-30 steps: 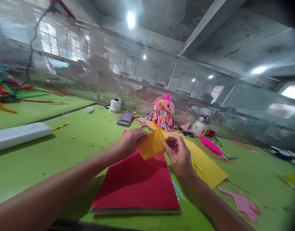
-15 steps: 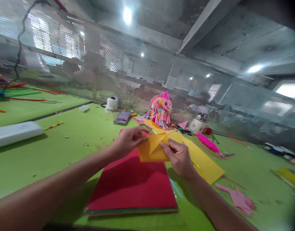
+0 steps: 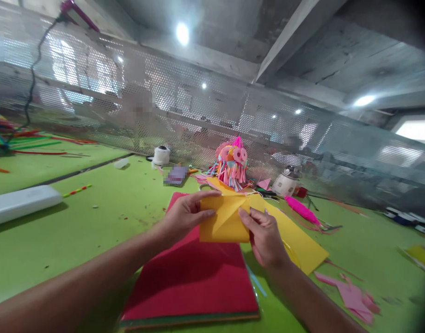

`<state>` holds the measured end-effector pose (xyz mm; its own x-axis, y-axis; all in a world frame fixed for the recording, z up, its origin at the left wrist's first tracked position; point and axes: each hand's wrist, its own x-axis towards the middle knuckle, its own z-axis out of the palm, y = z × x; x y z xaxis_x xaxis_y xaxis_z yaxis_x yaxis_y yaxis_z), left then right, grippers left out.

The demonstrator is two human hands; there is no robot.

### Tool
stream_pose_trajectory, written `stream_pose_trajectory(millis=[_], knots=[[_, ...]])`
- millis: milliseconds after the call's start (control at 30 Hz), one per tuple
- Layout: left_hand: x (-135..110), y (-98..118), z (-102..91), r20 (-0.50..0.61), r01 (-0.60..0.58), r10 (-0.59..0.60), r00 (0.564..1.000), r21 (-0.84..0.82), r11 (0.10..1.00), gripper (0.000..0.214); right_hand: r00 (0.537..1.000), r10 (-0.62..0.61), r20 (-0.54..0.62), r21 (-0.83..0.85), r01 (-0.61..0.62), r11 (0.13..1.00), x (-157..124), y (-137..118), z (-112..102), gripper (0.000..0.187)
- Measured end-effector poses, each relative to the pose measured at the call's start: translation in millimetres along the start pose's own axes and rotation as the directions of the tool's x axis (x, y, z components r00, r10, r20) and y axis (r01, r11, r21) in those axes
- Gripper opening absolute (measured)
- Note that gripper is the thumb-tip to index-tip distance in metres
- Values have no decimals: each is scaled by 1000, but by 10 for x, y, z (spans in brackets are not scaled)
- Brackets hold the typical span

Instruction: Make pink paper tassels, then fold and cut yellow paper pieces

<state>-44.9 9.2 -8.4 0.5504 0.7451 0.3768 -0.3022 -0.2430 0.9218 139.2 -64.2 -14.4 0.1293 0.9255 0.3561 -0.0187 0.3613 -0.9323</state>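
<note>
A folded piece of yellow paper [image 3: 226,222] is held up between my two hands, with creases slanting across its face. My left hand [image 3: 186,212] pinches its left side, thumb in front and fingers behind. On the right edge, my right hand [image 3: 266,231] grips it between thumb and fingers. Below the paper lies a stack of coloured sheets with a red sheet [image 3: 194,282] on top. A larger yellow sheet [image 3: 305,245] rests on the table behind my right hand.
A colourful paper-strip craft [image 3: 232,162] stands against the perforated screen [image 3: 198,115]. Nearby are a white spool [image 3: 161,156], a white container [image 3: 285,182] and a bright pink bundle [image 3: 302,210]. Pink paper scraps [image 3: 351,293] lie right; a white box-like object [image 3: 25,203] lies left.
The yellow paper is now held flatter and more squarely toward me, its left edge less slanted. My right hand has shifted slightly right and down. The view has tilted a little.
</note>
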Motion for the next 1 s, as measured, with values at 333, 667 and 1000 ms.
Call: stream_pose_trajectory(millis=[333,667,1000], knots=[[21,-55,-68,30,53,-52,998,-38,998,58,999,-44,6,-168,45,985,-22,40,-54,34],[-12,-67,-21,-62,159,-181,981,-265,951,65,1000,-5,25,-192,10,981,-23,39,-54,29],[-8,-77,-30,-39,186,-210,977,-329,926,45,1000,8,19,-164,-4,987,-8,24,-47,29]])
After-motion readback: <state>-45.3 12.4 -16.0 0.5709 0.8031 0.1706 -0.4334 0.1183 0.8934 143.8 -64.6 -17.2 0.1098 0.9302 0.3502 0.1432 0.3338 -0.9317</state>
